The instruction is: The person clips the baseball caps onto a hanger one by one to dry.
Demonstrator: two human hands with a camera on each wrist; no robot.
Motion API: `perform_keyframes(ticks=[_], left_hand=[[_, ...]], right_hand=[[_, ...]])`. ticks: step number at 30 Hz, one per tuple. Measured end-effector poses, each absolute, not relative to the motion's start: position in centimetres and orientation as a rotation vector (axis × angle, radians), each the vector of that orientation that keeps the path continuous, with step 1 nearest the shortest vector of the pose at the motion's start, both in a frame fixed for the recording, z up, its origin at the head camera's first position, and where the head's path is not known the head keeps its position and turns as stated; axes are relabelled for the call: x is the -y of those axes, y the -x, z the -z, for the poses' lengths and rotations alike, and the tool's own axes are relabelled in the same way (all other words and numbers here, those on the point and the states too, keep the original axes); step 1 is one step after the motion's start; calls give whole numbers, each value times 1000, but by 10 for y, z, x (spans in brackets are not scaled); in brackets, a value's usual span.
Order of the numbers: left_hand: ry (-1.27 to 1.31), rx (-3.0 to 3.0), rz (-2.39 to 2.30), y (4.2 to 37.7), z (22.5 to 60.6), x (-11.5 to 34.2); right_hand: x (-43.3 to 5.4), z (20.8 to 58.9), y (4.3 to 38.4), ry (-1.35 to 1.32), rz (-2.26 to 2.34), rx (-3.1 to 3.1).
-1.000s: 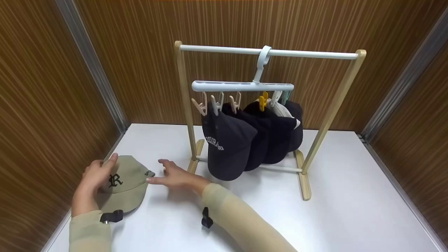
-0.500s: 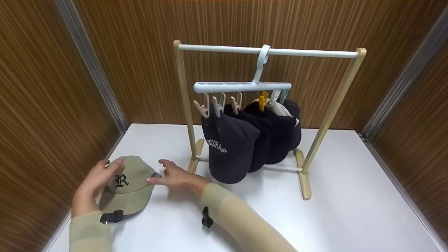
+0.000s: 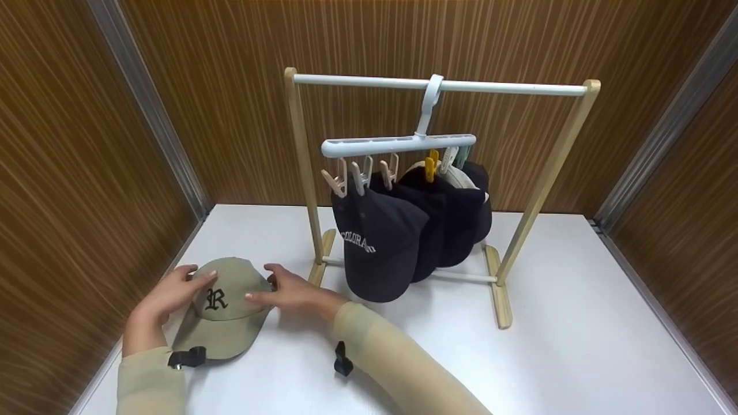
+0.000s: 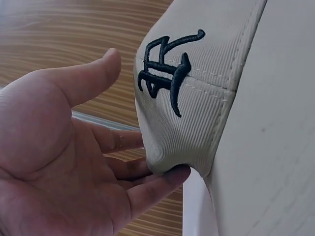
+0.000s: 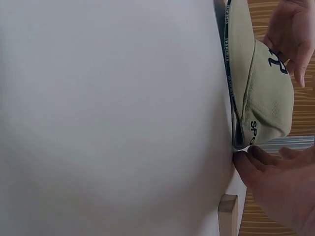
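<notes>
A khaki baseball cap (image 3: 233,288) with a dark embroidered R lies on the white table, brim towards me. My left hand (image 3: 173,297) is at its left side. In the left wrist view the fingers (image 4: 147,191) touch the crown's lower edge, while the thumb (image 4: 96,76) stands apart from the cloth. My right hand (image 3: 291,293) is at the cap's right side, thumb and fingers spread. From the right wrist, its fingertips (image 5: 243,160) meet the cap's side edge near some lettering.
A wooden rack (image 3: 302,161) with a white top bar (image 3: 357,81) stands behind. From it hangs a pale blue clip hanger (image 3: 380,146) with several dark caps (image 3: 383,248) in coloured clips. Wood-grain walls (image 3: 81,190) enclose the table (image 3: 548,357).
The khaki cap has slid right, towards my right hand, with my left hand following it. My right hand has barely moved. The hanger and its caps have swung slightly.
</notes>
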State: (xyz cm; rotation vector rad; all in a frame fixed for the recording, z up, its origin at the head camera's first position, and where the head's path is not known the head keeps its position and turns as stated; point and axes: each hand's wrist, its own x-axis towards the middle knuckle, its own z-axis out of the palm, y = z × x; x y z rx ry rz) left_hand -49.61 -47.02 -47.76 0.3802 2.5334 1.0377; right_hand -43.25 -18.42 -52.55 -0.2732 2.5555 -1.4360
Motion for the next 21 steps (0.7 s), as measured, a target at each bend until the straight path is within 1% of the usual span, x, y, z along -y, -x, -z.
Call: perform_keyframes(ticks=[14,21], left_hand=[[-546,-2578,-1028,510,481,443],[-584,-2572,-1017,519,484,435]], right_hand=[[183,530,448,106,1460,-2635],[181,534,455,6,1484,-2669]])
